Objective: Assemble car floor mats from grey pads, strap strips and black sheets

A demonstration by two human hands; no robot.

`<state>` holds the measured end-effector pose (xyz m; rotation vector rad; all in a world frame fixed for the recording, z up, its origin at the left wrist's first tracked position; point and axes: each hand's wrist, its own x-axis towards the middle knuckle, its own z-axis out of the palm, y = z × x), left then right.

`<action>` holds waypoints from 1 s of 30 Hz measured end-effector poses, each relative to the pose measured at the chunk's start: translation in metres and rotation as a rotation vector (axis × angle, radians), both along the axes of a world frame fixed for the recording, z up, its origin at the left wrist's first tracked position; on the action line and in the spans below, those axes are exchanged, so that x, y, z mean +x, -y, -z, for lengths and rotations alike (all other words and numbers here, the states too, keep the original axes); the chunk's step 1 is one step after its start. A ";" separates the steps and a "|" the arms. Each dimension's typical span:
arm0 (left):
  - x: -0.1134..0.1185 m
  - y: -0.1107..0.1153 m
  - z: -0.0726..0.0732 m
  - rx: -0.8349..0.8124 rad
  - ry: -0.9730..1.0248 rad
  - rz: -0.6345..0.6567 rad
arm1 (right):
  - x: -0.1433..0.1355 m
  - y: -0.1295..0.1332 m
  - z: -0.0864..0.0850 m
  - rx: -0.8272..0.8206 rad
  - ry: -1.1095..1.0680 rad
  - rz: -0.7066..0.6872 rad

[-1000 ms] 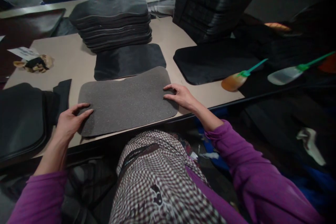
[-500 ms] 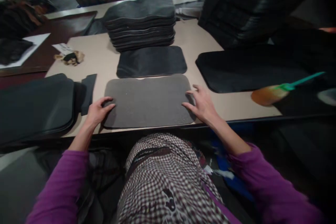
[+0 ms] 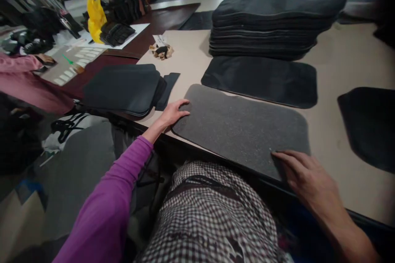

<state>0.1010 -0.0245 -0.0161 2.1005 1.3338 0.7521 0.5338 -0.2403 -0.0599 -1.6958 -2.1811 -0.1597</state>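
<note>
Right hand [image 3: 311, 178] half curled at one end of a grey panel [image 3: 240, 125] — grip cannot be told. Panel lies between the hands: flat, pale-speckled, corners rounded. Left hand [image 3: 172, 113] loosely open at its other end. Beyond both — black panel [image 3: 262, 80].

A yellow object [image 3: 95, 18] and a dark pile [image 3: 116, 33] occupy a white surface [image 3: 139, 30].

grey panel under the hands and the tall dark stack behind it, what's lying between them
In the head view, one flat black panel with rounded corners lies between the grey panel and the tall dark stack.
</note>
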 end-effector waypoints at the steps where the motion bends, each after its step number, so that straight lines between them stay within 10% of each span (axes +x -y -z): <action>1: 0.000 0.001 -0.001 0.005 -0.001 0.005 | 0.000 -0.001 0.000 0.007 0.001 -0.004; 16: -0.009 0.001 0.011 0.116 -0.075 0.044 | 0.004 0.001 -0.001 -0.103 -0.059 0.018; 30: 0.007 0.037 0.021 0.366 -0.590 -0.070 | 0.006 0.015 0.019 -0.077 0.078 0.002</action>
